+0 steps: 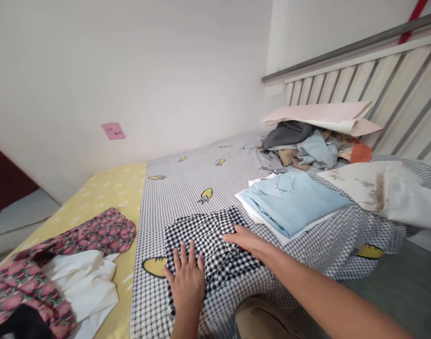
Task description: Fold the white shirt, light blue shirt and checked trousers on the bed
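A black-and-white checked garment (208,240), folded into a rough rectangle with some creases, lies on the bed in front of me. My left hand (187,282) rests flat on its near left part, fingers spread. On its right side lies my right hand (247,241), with fingers reaching leftward over the cloth and touching it; part of those fingers is hidden from view. Just beyond my right hand sits a folded light blue collared shirt (296,200) on top of white folded cloth (252,209).
A floral garment (109,230) and crumpled white cloth (84,278) lie at left on the yellow sheet (113,181). Back right, a clothes heap (289,136) sits under pink sheets (317,113). A stained white cloth (363,183) hangs near the right edge, by a railing (342,80).
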The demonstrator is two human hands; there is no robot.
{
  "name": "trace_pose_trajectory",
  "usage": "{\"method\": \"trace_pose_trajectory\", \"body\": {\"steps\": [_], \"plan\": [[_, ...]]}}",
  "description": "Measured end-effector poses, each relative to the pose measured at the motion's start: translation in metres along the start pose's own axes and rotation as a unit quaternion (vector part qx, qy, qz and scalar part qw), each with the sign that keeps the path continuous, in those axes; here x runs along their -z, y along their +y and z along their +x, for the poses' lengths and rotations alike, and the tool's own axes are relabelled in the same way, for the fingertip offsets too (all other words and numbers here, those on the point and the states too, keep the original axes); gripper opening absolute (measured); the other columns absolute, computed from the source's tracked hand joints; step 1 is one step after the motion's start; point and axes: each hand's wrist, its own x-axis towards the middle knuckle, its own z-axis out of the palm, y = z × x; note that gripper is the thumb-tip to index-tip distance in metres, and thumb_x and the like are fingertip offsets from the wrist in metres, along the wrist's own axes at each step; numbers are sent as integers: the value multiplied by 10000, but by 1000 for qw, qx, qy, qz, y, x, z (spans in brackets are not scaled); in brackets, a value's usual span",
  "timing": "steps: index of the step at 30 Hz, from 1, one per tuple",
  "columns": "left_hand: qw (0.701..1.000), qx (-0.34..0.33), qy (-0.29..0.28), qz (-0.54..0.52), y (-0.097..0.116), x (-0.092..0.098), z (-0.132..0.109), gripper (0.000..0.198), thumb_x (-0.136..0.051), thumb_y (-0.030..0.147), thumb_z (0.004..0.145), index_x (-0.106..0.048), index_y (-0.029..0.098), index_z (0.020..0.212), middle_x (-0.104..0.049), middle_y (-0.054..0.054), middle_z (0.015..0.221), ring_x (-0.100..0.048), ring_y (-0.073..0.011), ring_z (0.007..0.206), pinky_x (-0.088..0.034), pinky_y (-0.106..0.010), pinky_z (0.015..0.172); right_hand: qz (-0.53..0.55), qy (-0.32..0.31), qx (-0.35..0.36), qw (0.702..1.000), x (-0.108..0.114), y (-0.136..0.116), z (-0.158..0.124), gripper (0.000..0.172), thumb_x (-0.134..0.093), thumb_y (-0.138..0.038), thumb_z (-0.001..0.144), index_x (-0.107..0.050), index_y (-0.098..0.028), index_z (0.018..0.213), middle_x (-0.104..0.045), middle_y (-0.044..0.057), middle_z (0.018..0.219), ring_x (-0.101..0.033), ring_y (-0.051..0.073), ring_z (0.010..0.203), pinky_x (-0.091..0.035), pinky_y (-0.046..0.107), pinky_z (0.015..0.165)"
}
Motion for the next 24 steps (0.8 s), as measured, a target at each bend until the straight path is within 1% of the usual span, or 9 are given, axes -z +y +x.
{"method": "trace_pose_trajectory", "body": {"steps": [4,7,11,13,15,17,19,21,24], "plan": [[1000,3,-4,2,1,3,0,540,-319,425,1027,-333,327,1558,-334,-31,1641,-311,-318,1521,-203,-668,1216,-1,-29,-47,998,1,-2,-2,613,-578,-466,871,-562,-202,1425,-708,146,1278,-721,254,1005,-558,337,739],[1000,2,-9,5,0,2,0,544,-316,426,1026,-321,330,1562,-312,-29,1648,-293,-315,1529,-199,-673,1216,-25,-26,-50,998,0,-9,-5,723,-564,-487,887,-427,-204,1537,-657,169,1353,-686,280,1112,-545,347,781],[1000,3,-6,8,1,2,0,537,-304,425,1034,-311,331,1563,-310,-30,1647,-285,-317,1532,-189,-693,1209,-77,-29,-36,996,1,-20,-9,778,-594,-448,900,-321,-218,1591,-754,141,1030,-716,303,915,-518,359,726],[1000,2,-8,9,1,3,0,536,-309,420,1035,-307,325,1563,-314,-30,1644,-293,-319,1528,-200,-691,1207,-136,-22,-32,990,5,-22,-11,789,-624,-417,896,-300,-258,1598,-749,124,972,-710,304,856,-510,369,722],[1000,1,-9,10,2,4,0,533,-316,409,1035,-310,319,1561,-319,-28,1641,-301,-319,1525,-193,-693,1210,-214,12,-26,976,12,-23,-11,778,-605,-366,918,-259,-306,1612,-713,151,1141,-707,307,886,-518,391,737],[1000,3,-9,10,2,6,0,530,-327,401,1033,-320,317,1556,-324,-26,1637,-306,-321,1522,-178,-698,1213,-283,78,2,956,18,-26,-12,755,-547,-244,932,-241,-326,1618,-603,181,1368,-688,328,1012,-526,442,813],[1000,6,-10,9,3,7,0,528,-335,396,1031,-327,316,1553,-324,-32,1636,-306,-324,1523,-181,-703,1211,-309,152,59,937,20,-33,-13,740,-492,-125,913,-295,-305,1603,-469,184,1528,-590,361,1243,-476,521,981],[1000,7,-14,7,3,8,0,528,-336,393,1031,-323,315,1554,-319,-35,1637,-307,-325,1522,-192,-702,1208,-302,196,139,923,16,-44,-15,694,-484,-107,913,-365,-283,1574,-348,149,1631,-392,366,1448,-344,581,1138],[1000,8,-24,3,4,9,0,527,-332,399,1033,-316,322,1554,-305,-29,1644,-297,-324,1526,-205,-697,1206,-259,188,230,919,-2,-56,-15,620,-498,-255,976,-359,-308,1578,-204,75,1707,-168,345,1557,-189,617,1225]]}}
